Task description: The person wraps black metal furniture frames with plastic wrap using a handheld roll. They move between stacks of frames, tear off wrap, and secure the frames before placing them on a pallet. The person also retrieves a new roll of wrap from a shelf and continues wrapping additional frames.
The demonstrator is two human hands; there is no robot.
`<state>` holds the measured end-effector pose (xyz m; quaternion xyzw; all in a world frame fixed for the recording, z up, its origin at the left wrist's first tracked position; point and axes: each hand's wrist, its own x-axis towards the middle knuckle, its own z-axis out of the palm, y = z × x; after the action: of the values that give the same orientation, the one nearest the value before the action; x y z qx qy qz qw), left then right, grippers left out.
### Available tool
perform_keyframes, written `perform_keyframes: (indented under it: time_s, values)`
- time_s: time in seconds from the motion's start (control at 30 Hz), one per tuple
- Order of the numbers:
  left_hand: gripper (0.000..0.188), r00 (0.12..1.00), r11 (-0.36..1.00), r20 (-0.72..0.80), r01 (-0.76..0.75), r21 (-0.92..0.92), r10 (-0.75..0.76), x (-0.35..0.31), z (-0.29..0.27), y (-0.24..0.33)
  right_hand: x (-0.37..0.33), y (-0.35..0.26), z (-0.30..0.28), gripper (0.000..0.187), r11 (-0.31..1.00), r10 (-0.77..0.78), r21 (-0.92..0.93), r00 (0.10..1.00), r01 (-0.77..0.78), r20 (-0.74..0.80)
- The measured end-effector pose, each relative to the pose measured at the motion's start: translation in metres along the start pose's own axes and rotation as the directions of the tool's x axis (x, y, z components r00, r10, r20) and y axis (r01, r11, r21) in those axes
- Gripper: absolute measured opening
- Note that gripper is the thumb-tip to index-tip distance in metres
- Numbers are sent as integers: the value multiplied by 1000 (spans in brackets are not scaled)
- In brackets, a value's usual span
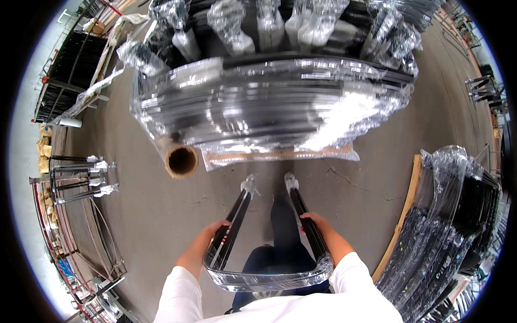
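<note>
Gripping both legs of a black U-shaped metal tube frame wrapped in clear plastic (267, 253), my left hand (212, 236) and right hand (312, 223) are closed around it, just short of the big wrapped pallet stack of black frames (269, 102). It looks stiff and light, the film slippery; mid-leg holds seem best.

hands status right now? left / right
Left hand: closed on the left leg of the plastic-wrapped black U-shaped frame.
Right hand: closed on the frame's right leg.
</note>
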<state>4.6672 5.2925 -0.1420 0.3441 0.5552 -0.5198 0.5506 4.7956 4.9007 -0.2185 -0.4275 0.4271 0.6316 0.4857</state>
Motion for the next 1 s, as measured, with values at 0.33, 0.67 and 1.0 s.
perform_keyframes:
  time_s: [0.33, 0.67, 1.0]
  values:
    - [39, 941, 914, 242, -131, -384, 236, 58, -4, -189, -12, 121, 7, 26, 916, -301, -242, 947, 320, 112]
    - [39, 828, 752, -8, -513, -414, 560, -35, -15, -370, -96, 269, 64, 22, 847, -490, -156, 860, 509, 145]
    - [37, 607, 607, -199, -792, -66, 770, -52, 64, -419, -126, 338, 7, 37, 640, -747, -104, 648, 761, 147]
